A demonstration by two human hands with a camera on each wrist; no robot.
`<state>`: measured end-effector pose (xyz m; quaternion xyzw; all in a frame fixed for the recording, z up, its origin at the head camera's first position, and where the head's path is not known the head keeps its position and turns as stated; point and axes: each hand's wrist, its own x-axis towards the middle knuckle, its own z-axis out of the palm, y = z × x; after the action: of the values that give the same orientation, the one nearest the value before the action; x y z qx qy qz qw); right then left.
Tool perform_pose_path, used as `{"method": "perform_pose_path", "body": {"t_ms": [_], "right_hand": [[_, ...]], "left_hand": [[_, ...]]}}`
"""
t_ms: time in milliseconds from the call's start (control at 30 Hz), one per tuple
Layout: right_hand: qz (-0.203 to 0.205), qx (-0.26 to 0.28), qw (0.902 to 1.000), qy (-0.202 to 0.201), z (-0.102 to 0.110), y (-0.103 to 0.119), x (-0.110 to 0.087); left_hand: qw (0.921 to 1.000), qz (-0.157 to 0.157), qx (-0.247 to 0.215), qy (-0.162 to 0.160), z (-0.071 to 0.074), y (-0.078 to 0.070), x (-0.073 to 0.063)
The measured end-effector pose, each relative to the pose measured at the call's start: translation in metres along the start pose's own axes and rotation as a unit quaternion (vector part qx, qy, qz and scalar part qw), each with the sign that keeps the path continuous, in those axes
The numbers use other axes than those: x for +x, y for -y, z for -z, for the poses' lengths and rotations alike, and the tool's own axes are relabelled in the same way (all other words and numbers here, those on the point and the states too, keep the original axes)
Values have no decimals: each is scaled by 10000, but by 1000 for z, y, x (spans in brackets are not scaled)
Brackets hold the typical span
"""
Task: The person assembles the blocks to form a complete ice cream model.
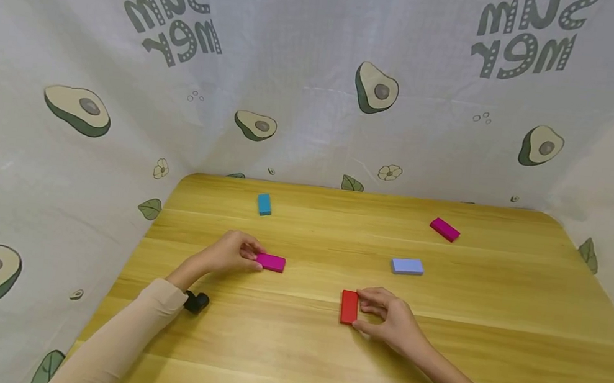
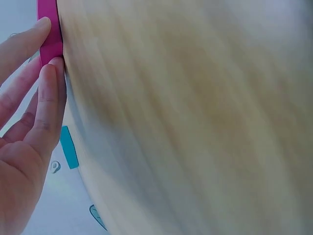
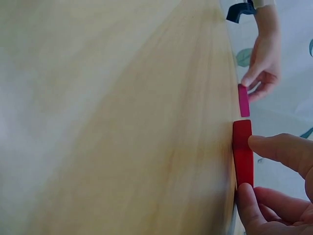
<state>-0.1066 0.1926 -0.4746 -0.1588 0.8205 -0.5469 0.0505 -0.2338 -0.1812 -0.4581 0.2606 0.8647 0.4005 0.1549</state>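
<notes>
Both grips are engaged, each on one flat block lying on the counter (image 1: 290,352). Right hand (image 1: 391,322): thumb and fingers curled round the red block (image 1: 349,307), pinching it at its right long edge; the right wrist view shows the thumb at one end and a fingertip (image 3: 261,144) on the edge. This block is a plain, opaque red rectangle, thin and flat, with square corners and a matte face; it lies flat on the wood with its long side running away from the person, near the middle of the counter's nearer half.

Left hand (image 1: 230,252): fingers curled onto the left end of the magenta block (image 1: 271,263), pinching it; the left wrist view shows two fingertips (image 2: 49,73) meeting on its end. The block is the same slim rectangular form, bright magenta, lying flat with its long side across the counter, left of centre and a little farther out than the red one. The two held blocks are well apart.

Farther out, a pale blue block (image 1: 407,266) lies flat to the right of centre. Beyond it, near the far edge, a teal block (image 1: 264,204) sits at the left and a second magenta block (image 1: 445,229) lies angled at the right. An avocado-print cloth (image 1: 317,93) encloses the counter on three sides.
</notes>
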Motion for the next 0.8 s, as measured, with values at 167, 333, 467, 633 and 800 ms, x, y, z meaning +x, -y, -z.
{"method": "perform_pose_path", "body": {"t_ms": [167, 333, 467, 633, 800], "right_hand": [[24, -9, 10000, 26, 0, 1, -1], [60, -5, 10000, 27, 0, 0, -1], [79, -11, 10000, 37, 1, -1, -1], [70, -14, 10000, 40, 0, 0, -1], [43, 6, 10000, 39, 0, -2, -1]], "left_hand": [[10000, -43, -52, 30, -4, -2, 4], [9999, -1, -92, 79, -7, -7, 9], [9999, -6, -98, 66, -10, -8, 11], [9997, 33, -203, 103, -13, -10, 12], [9996, 94, -223, 158, -16, -14, 15]]}}
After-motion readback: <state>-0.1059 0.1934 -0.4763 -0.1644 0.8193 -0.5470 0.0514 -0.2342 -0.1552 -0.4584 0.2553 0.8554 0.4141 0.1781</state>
